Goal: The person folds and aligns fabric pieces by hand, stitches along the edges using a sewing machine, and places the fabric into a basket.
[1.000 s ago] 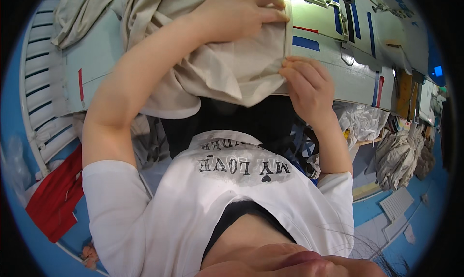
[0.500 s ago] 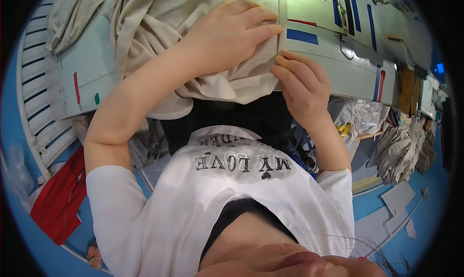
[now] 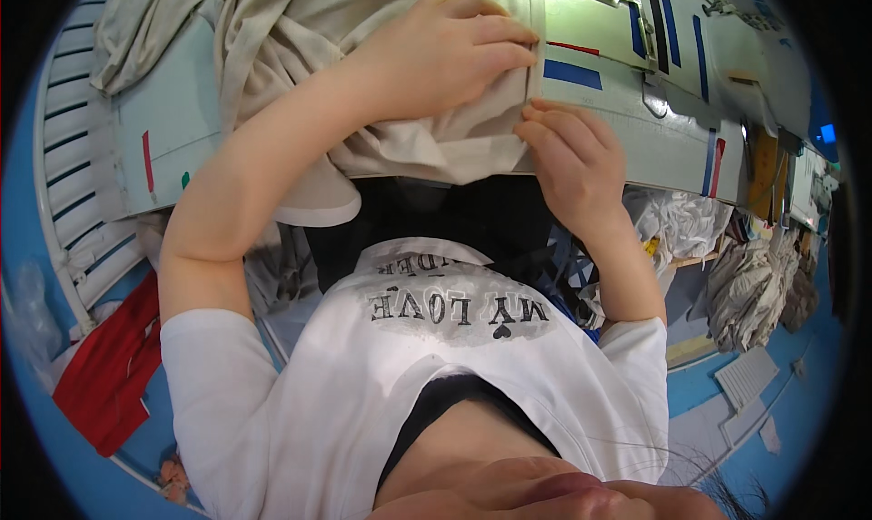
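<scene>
- Before you, the cloth (image 3: pixel 436 152) is lying on the table (image 3: pixel 677 152), reaching its near edge.
- Your left hand (image 3: pixel 445 52) is resting on it; your right hand (image 3: pixel 579 161) is touching its right edge.
- A tape strip (image 3: pixel 572 74) is lying on the table, right of the cloth.
- To your left, a rack (image 3: pixel 68 170) is standing beside the table.

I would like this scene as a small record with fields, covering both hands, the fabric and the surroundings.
Left hand: lying on crumpled beige fabric, fingertips by its right edge
Right hand: pinching the same edge, closer to the body
Support: pale table with a flat blue tape strip
Lower left: red cloth
Right side: bunched greyish cloth
</scene>
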A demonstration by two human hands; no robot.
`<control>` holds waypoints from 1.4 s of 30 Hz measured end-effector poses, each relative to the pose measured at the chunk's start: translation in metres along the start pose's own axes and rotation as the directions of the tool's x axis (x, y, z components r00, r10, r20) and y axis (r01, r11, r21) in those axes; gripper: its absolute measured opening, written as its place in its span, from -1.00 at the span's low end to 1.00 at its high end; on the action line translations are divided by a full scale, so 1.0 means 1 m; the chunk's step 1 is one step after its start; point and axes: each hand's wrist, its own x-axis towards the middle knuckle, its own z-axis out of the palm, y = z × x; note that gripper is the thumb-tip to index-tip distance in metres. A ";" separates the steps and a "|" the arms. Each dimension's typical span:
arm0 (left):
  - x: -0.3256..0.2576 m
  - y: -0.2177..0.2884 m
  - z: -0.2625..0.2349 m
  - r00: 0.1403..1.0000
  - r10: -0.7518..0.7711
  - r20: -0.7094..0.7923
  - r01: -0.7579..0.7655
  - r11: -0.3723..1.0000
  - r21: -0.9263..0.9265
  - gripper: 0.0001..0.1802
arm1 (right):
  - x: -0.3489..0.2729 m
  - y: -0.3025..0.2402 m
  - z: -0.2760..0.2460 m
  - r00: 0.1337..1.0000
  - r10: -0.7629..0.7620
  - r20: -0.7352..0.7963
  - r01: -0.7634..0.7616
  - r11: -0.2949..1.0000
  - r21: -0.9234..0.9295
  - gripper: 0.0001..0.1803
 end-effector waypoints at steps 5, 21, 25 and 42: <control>0.018 -0.018 -0.010 0.992 -0.010 0.126 0.021 0.996 -0.090 -0.62 | 0.018 0.020 0.005 1.000 0.015 0.025 -0.014 0.998 -0.066 -0.77; 0.036 -0.060 -0.006 1.000 0.025 -0.001 -0.025 0.971 -0.239 -0.78 | 0.040 0.048 0.014 0.999 0.023 0.023 -0.020 0.994 -0.106 -0.78; 0.041 -0.070 0.003 0.998 -0.036 -0.047 0.024 0.974 -0.227 -0.88 | 0.053 0.058 0.011 0.999 0.025 0.048 -0.019 0.991 -0.131 -0.75; 0.065 -0.105 0.010 0.971 -0.146 -0.190 0.135 0.988 -0.071 -0.67 | 0.060 0.061 0.023 0.999 0.021 0.038 -0.018 0.997 -0.077 -0.77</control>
